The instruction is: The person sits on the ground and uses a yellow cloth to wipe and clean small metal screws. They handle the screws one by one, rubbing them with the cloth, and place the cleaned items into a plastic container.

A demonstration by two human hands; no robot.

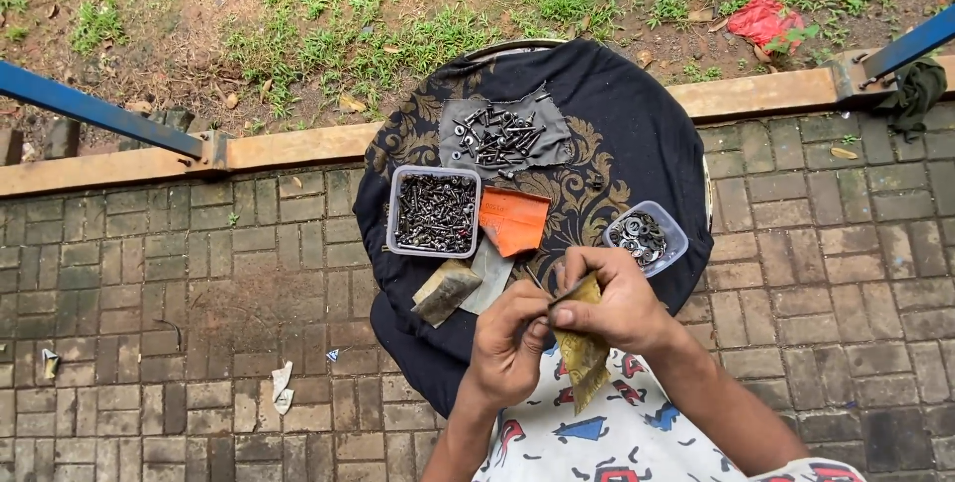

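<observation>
My left hand [509, 341] pinches the end of a thin dark screw [570, 292]. My right hand [615, 298] wraps a yellowish-brown sheet of sandpaper [583, 358] around that screw; the sheet hangs down below my fingers. Both hands are over the near edge of a round table covered by a black cloth with a gold pattern [617, 124]. Most of the screw is hidden inside the folded paper.
On the cloth: a clear tub of dark screws [435, 211], a small tub of washers [643, 236], loose screws on a grey rag [503, 132], an orange sandpaper piece [513, 219], more worn pieces [448, 290]. Brick paving [179, 273], a kerb and grass lie around.
</observation>
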